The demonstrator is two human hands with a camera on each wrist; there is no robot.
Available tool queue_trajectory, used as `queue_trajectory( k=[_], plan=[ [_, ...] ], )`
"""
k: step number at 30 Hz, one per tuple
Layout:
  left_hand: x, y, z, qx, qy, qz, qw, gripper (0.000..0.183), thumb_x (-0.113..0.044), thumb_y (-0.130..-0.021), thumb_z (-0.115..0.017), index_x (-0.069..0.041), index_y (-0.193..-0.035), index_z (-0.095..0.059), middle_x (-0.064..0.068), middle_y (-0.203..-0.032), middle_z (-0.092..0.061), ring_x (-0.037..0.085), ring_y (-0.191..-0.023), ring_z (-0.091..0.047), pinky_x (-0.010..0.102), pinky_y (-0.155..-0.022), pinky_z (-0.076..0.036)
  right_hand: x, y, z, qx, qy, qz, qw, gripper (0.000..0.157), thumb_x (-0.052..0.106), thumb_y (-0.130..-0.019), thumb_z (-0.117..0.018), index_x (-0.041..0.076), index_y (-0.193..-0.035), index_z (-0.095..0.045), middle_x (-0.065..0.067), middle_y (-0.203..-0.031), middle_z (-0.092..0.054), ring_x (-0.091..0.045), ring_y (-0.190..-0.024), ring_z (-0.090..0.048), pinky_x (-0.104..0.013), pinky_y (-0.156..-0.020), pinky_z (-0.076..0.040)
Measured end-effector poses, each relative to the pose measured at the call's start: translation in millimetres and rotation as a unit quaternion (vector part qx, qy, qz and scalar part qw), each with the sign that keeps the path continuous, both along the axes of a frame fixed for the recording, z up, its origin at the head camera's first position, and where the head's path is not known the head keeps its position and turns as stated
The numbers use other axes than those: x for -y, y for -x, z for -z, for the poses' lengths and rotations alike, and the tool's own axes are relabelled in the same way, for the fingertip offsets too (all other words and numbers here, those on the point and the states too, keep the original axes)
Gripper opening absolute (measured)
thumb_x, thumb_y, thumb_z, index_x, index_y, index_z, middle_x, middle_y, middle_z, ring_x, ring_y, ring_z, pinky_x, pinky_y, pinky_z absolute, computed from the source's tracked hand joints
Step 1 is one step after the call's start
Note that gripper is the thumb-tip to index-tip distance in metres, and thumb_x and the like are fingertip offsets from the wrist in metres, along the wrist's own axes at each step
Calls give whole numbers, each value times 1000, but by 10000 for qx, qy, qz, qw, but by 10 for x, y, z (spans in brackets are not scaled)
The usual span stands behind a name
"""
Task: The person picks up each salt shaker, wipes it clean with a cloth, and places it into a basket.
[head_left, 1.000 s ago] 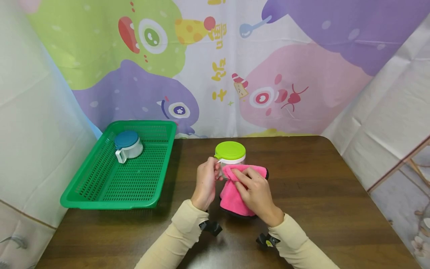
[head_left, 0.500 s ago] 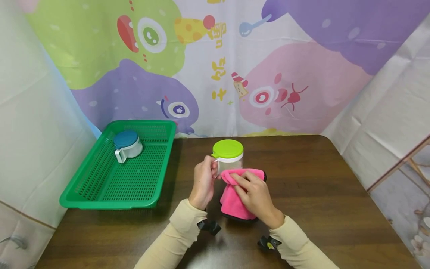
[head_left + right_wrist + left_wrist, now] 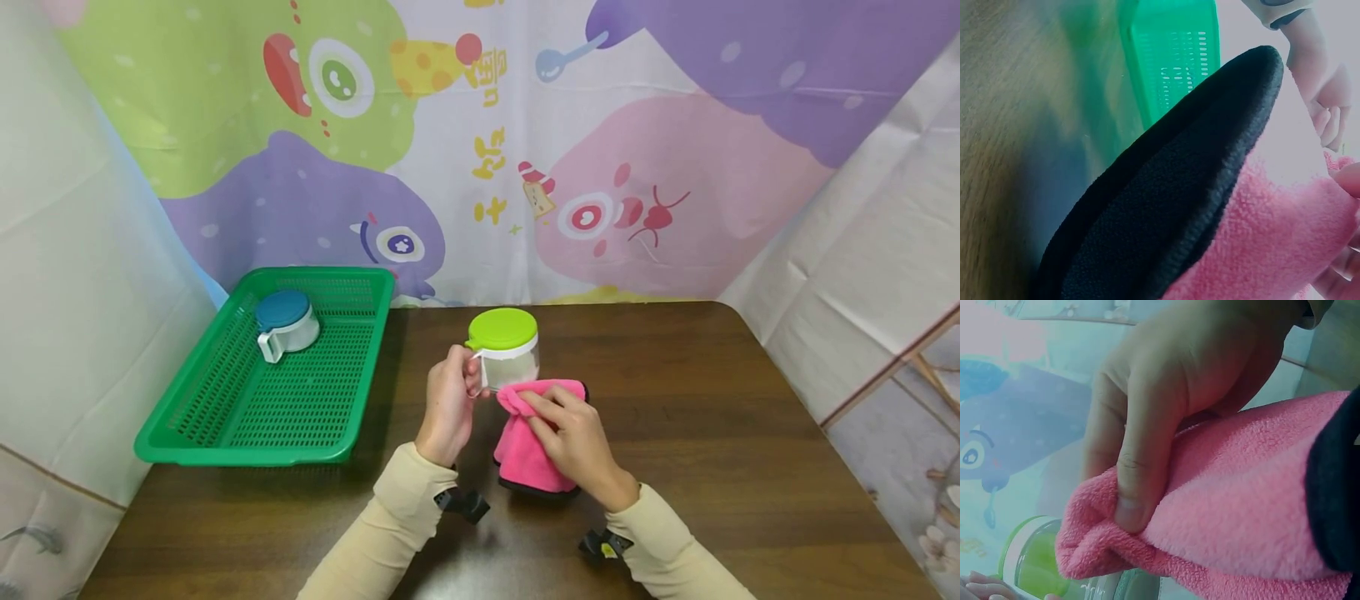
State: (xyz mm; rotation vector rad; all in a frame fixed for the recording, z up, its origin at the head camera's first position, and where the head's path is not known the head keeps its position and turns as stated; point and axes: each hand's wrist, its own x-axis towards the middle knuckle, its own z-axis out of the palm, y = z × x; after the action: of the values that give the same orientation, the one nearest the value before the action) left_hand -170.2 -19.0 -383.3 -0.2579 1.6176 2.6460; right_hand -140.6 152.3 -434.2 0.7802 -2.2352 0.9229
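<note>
My left hand (image 3: 447, 406) holds a clear seasoning jar (image 3: 513, 367) by its white handle. The jar has a bright green lid (image 3: 502, 328) and a white collar. My right hand (image 3: 583, 435) pinches a pink plush cloth (image 3: 531, 457) with dark trim, its folded top edge right at the jar's lower front. In the left wrist view, the cloth (image 3: 1241, 512) hangs from the right hand's fingers and partly covers the jar (image 3: 1038, 562). The dark underside of the cloth (image 3: 1166, 181) fills much of the right wrist view.
To the left on the brown wooden table (image 3: 697, 417) stands a green perforated basket (image 3: 360, 392). Inside it, near the back left, sits a similar jar (image 3: 294, 332) with a blue lid. A cartoon-printed curtain (image 3: 510, 250) hangs behind the table.
The jar and my left hand have shifted slightly left and away from me. The cloth has come down off the jar's front, so more of its clear body shows.
</note>
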Motion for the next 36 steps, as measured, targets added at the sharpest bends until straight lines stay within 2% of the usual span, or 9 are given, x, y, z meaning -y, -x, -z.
queue_trajectory(
  k=[8,17,20,25,28,32,36],
  plan=[
    [48,18,17,19,-192,-55,9998,29,-14,-92,-38,-11,-64,-43,-4,-55,-33,12,-53,-31,25,-55,-37,-53,19,59,269,406,67,9988,33,-1,-74,-77,3,-107,-73,-7,-83,-62,-7,-66,-45,-13,-54,-37],
    [89,25,30,82,-167,-75,9998,29,-15,-92,-38,-12,-64,-42,-5,-55,-32,11,-52,-31,23,-53,-38,-89,65,72,433,1489,107,9878,32,-9,-73,-75,-3,-105,-72,-5,-73,-60,-5,-64,-44,-11,-53,-37],
    [91,28,43,93,-180,-102,9997,30,-15,-93,-38,-12,-63,-42,-5,-55,-32,11,-52,-31,24,-54,-38,-56,34,0,577,1707,197,9834,31,-11,-73,-74,-5,-104,-72,-9,-72,-60,-5,-63,-44,-12,-52,-37],
    [67,18,66,118,-191,-158,9996,30,-14,-91,-39,-11,-61,-42,-5,-53,-32,11,-51,-31,24,-52,-37,21,-86,-256,775,1977,315,9767,28,-14,-74,-71,-11,-102,-70,-14,-71,-59,-4,-63,-43,-14,-51,-37],
    [38,12,89,147,-146,-185,9996,31,-13,-89,-40,-11,-58,-42,-5,-52,-32,11,-51,-31,24,-52,-37,54,-135,-372,713,2019,268,9764,27,-14,-74,-71,-12,-101,-69,-13,-69,-57,-3,-62,-43,-16,-51,-37],
    [-7,-2,116,204,-14,-221,9995,31,-12,-87,-41,-11,-56,-42,-5,-51,-32,11,-50,-32,24,-52,-37,88,-144,-409,523,2055,154,9771,27,-15,-74,-70,-12,-100,-69,-13,-67,-55,-5,-61,-43,-18,-49,-38],
    [-53,-32,152,193,200,-113,9996,30,-14,-89,-39,-10,-59,-42,-4,-53,-33,12,-52,-32,25,-54,-38,121,-137,-400,522,2072,165,9768,27,-14,-74,-71,-11,-101,-69,-14,-70,-58,-6,-61,-44,-17,-49,-39]
  ],
)
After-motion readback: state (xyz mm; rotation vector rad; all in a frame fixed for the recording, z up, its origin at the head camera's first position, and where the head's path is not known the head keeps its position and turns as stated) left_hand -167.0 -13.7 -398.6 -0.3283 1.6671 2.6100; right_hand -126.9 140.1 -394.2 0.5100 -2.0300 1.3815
